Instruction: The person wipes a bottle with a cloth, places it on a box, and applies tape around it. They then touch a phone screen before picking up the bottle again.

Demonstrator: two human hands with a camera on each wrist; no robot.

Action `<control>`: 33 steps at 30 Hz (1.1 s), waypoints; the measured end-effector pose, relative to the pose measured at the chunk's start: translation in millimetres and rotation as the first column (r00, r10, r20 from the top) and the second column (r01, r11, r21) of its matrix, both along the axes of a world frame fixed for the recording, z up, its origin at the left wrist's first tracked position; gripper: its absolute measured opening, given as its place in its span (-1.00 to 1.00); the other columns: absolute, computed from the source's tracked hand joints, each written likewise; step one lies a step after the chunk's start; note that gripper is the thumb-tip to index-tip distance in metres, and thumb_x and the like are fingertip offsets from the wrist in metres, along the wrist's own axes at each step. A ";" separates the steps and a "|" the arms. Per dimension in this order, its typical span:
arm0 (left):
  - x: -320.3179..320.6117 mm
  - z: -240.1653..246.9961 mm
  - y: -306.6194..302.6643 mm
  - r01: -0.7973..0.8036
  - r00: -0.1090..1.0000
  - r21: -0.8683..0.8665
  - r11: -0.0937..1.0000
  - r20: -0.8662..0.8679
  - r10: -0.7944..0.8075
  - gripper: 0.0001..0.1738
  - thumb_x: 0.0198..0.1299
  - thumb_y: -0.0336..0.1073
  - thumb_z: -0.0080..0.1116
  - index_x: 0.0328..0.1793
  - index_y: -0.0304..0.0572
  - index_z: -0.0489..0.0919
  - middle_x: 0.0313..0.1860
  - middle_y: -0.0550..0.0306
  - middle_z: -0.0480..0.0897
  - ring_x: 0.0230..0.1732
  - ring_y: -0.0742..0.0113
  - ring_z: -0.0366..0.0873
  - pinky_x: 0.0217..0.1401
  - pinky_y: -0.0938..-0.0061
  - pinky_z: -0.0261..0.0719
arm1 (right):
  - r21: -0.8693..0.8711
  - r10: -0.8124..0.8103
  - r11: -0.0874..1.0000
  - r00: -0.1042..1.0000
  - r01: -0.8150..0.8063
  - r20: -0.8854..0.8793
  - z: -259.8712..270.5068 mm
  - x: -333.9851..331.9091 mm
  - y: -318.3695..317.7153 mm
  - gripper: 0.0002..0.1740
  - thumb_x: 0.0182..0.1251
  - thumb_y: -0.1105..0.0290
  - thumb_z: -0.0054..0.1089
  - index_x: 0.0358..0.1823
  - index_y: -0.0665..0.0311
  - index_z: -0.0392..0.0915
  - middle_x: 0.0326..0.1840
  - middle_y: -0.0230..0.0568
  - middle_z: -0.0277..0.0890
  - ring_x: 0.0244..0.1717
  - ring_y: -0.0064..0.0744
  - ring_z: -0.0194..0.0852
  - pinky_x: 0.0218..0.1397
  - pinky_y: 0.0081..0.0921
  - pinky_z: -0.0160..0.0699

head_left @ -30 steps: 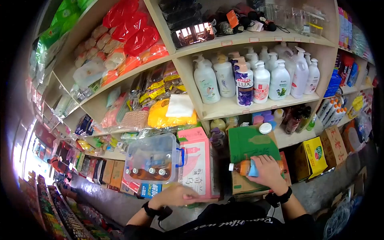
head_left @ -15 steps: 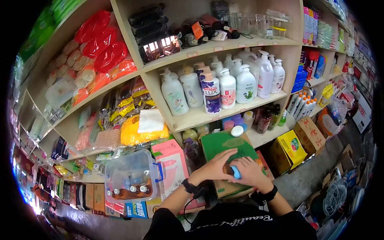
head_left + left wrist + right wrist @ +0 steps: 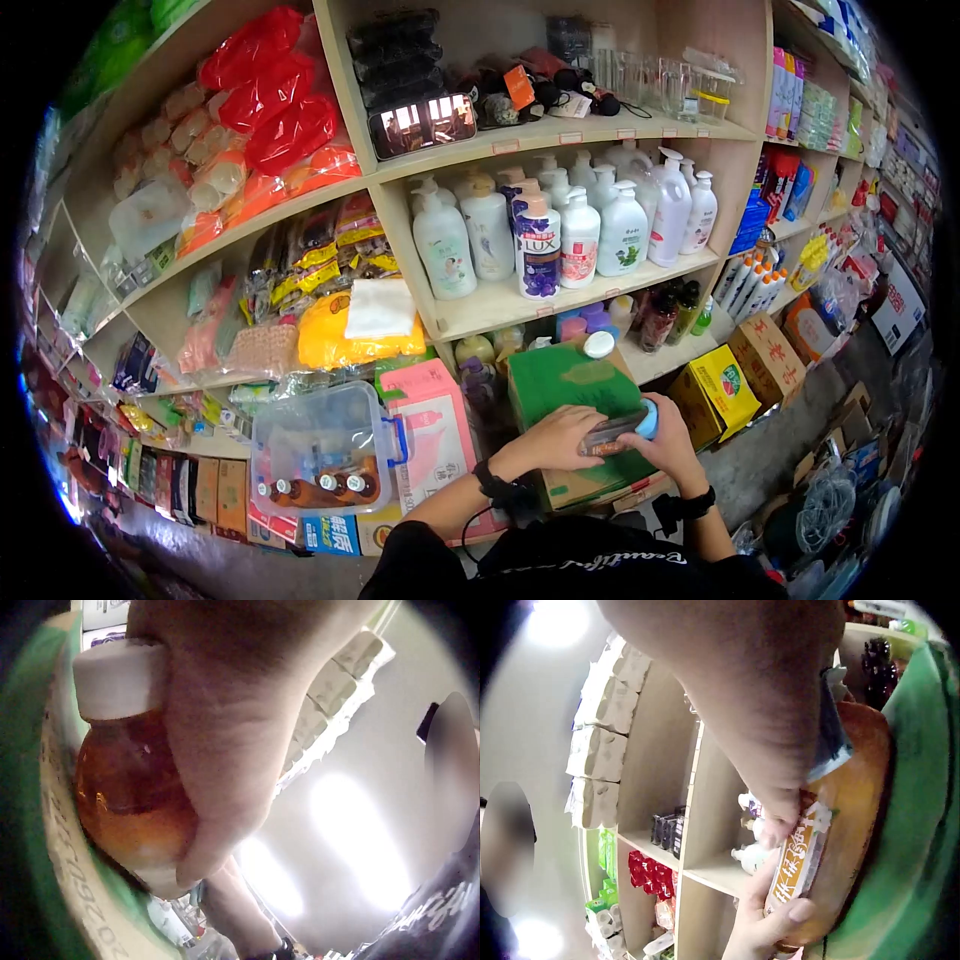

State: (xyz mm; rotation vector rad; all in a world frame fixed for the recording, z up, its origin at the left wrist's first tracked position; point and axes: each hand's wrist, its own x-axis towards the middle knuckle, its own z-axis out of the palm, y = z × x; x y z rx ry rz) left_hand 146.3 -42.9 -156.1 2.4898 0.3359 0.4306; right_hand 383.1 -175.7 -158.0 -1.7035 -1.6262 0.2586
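Note:
A bottle of amber drink (image 3: 603, 437) with a white cap (image 3: 124, 679) lies across my hands, close over a green-topped carton (image 3: 560, 385). My left hand (image 3: 560, 437) grips it near the cap end, with the thumb along its side in the left wrist view. At the other end, my right hand (image 3: 670, 440) holds a light blue cloth (image 3: 648, 418) against the bottle. An orange and white label (image 3: 799, 862) shows between the two hands in the right wrist view. Most of the right fingers are hidden.
Left of the carton, a clear plastic bin (image 3: 320, 435) with several capped brown bottles sits beside a pink box (image 3: 430, 420). A round white lid (image 3: 598, 345) rests at the carton's far edge. Behind rise shelves with pump bottles (image 3: 540, 250). A yellow box (image 3: 715, 390) stands to the right.
My left hand came from beside the pink box and took hold of the bottle, which lay under my right hand. The bottle has been turned, and the cloth is now at its right end.

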 end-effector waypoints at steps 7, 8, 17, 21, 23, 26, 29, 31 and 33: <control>3.4 -10.2 -6.4 -0.031 0.999 0.042 0.999 0.010 0.031 -0.08 0.19 0.05 0.55 0.52 -0.41 0.48 0.41 -0.34 0.61 0.44 -0.27 0.55 0.57 0.03 0.47 | -0.030 -0.173 0.983 0.877 0.179 -0.448 -10.1 -7.4 24.3 -0.54 0.37 0.27 0.57 0.15 0.34 0.60 -0.06 -0.24 0.76 -0.12 -0.50 0.66 -0.03 -0.42 0.67; 3.2 -9.8 -7.8 -0.049 0.999 0.037 0.998 -0.001 0.049 -0.07 0.19 0.05 0.55 0.53 -0.43 0.47 0.40 -0.35 0.61 0.42 -0.28 0.56 0.56 0.02 0.48 | -0.051 -0.186 0.981 0.825 0.188 -0.534 -9.6 -8.7 27.0 -0.60 0.40 0.27 0.55 0.10 0.32 0.62 -0.08 -0.28 0.76 -0.12 -0.57 0.64 -0.07 -0.45 0.66; 2.9 -16.8 -14.6 -0.071 0.997 0.082 0.994 0.041 0.068 -0.07 0.20 0.02 0.51 0.55 -0.43 0.43 0.38 -0.34 0.61 0.36 -0.27 0.59 0.49 0.03 0.53 | 0.032 -0.023 0.996 0.559 0.089 -0.829 -40.9 7.9 38.4 -0.78 0.56 0.31 0.32 0.04 0.30 0.63 -0.09 -0.27 0.77 -0.10 -0.52 0.66 0.00 -0.51 0.57; 2.2 -19.9 -13.1 -0.053 0.997 0.170 0.984 0.067 0.042 -0.04 0.22 0.05 0.52 0.59 -0.43 0.41 0.39 -0.33 0.62 0.41 -0.21 0.58 0.56 0.00 0.46 | 0.007 -0.097 0.984 0.573 0.176 -0.814 -40.4 1.5 33.3 -0.79 0.58 0.32 0.28 0.03 0.33 0.61 -0.09 -0.22 0.76 -0.08 -0.47 0.66 0.06 -0.45 0.57; 0.9 -18.2 -12.1 -0.038 0.998 0.145 0.989 0.048 0.032 -0.05 0.22 0.05 0.51 0.60 -0.40 0.42 0.40 -0.31 0.62 0.42 -0.20 0.58 0.58 0.00 0.44 | 0.024 -0.107 0.975 0.565 0.219 -0.818 -41.1 -4.0 28.9 -0.79 0.58 0.33 0.27 0.03 0.33 0.60 -0.10 -0.21 0.76 -0.08 -0.46 0.66 0.07 -0.44 0.56; -0.5 -14.3 -11.1 -0.019 1.000 0.094 0.995 0.005 0.018 -0.06 0.22 0.05 0.50 0.61 -0.32 0.43 0.42 -0.30 0.62 0.45 -0.19 0.56 0.59 -0.02 0.43 | 0.036 -0.092 0.972 0.515 0.232 -0.852 -42.6 -6.3 20.0 -0.83 0.60 0.36 0.30 -0.04 0.32 0.59 -0.12 -0.32 0.69 -0.09 -0.54 0.55 0.05 -0.46 0.51; -1.6 -2.1 -15.1 -0.029 0.998 0.051 0.998 -0.061 0.032 -0.07 0.22 0.07 0.50 0.62 -0.24 0.43 0.45 -0.29 0.61 0.47 -0.21 0.55 0.57 -0.03 0.45 | 0.079 -0.077 0.969 0.585 0.235 -0.807 -45.7 -6.1 15.4 -0.80 0.60 0.33 0.25 0.00 0.34 0.58 -0.10 -0.23 0.71 -0.06 -0.46 0.64 0.12 -0.44 0.55; -1.1 -0.4 -17.4 -0.043 0.993 0.030 0.999 -0.105 0.046 -0.07 0.22 0.08 0.50 0.63 -0.21 0.43 0.46 -0.30 0.60 0.48 -0.21 0.55 0.57 -0.03 0.47 | 0.085 -0.062 0.969 0.558 0.234 -0.827 -43.3 -7.4 14.4 -0.84 0.63 0.33 0.28 -0.05 0.27 0.58 -0.19 -0.41 0.60 -0.18 -0.60 0.44 -0.04 -0.49 0.41; -0.4 -5.3 -16.9 -0.062 0.993 0.065 0.996 -0.095 0.068 -0.06 0.23 0.09 0.49 0.64 -0.21 0.42 0.47 -0.30 0.59 0.48 -0.24 0.55 0.55 -0.04 0.50 | 0.088 -0.051 0.971 0.554 0.221 -0.831 -39.1 -8.6 14.0 -0.85 0.63 0.34 0.28 -0.05 0.27 0.58 -0.19 -0.42 0.59 -0.20 -0.61 0.39 -0.06 -0.50 0.39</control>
